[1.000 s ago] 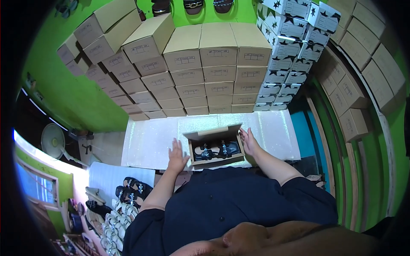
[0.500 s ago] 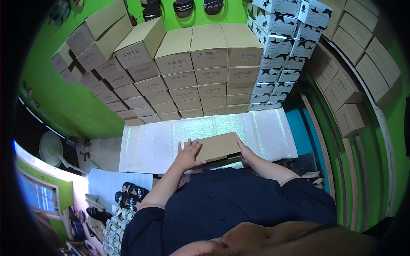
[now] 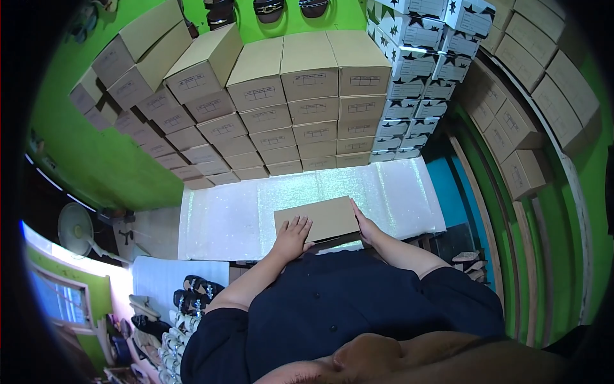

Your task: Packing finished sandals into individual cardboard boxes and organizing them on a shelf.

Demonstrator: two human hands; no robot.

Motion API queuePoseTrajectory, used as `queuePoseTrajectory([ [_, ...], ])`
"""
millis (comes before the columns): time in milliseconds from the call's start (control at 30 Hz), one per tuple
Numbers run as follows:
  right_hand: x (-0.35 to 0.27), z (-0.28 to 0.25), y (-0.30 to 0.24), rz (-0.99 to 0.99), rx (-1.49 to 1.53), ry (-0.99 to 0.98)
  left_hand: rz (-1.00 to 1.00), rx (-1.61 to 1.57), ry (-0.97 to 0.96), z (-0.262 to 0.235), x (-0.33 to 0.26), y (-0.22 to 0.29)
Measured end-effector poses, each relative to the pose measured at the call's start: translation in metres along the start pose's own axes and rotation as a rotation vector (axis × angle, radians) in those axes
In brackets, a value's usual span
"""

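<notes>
A closed brown cardboard shoebox (image 3: 329,214) sits slightly askew at the near edge of a table covered in shiny white sheeting (image 3: 224,217). My left hand (image 3: 294,238) lies flat on the box's lid near its left end, fingers stretched out and pointing away from me. At the box's right end my right hand (image 3: 364,224) rests against the short side, its fingers extended along that face. Part of the box's near side is in shadow, close to my dark shirt.
Stacked brown shoeboxes (image 3: 313,83) line the table's far side. White boxes with black stars (image 3: 416,64) rise at the right, beside shelves with more brown boxes (image 3: 524,173). Sandals (image 3: 268,9) hang on the green wall. At left are a fan (image 3: 75,229) and black sandals (image 3: 195,291).
My left hand has slid from the box's left end rightward onto its lid. The right hand stays at the right end. The whole view has shifted slightly.
</notes>
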State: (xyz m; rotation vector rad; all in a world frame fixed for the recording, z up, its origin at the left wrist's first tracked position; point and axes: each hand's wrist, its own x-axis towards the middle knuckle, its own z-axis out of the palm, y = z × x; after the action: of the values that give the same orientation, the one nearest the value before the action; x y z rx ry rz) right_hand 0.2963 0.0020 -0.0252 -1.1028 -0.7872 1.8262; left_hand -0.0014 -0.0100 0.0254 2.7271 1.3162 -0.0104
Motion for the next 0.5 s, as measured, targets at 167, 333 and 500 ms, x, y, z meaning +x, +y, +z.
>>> queuePoseTrajectory([
  [167,-0.013,0.013,-0.004,-0.032,-0.03,0.026,-0.02,0.002,-0.024,-0.002,-0.006,-0.001],
  [333,-0.009,0.018,0.011,-0.124,-0.064,0.019,-0.043,-0.104,0.028,0.005,-0.013,-0.016],
  [500,-0.017,0.05,-0.014,-0.074,-0.009,0.016,-0.064,-0.143,0.036,0.01,-0.021,-0.038],
])
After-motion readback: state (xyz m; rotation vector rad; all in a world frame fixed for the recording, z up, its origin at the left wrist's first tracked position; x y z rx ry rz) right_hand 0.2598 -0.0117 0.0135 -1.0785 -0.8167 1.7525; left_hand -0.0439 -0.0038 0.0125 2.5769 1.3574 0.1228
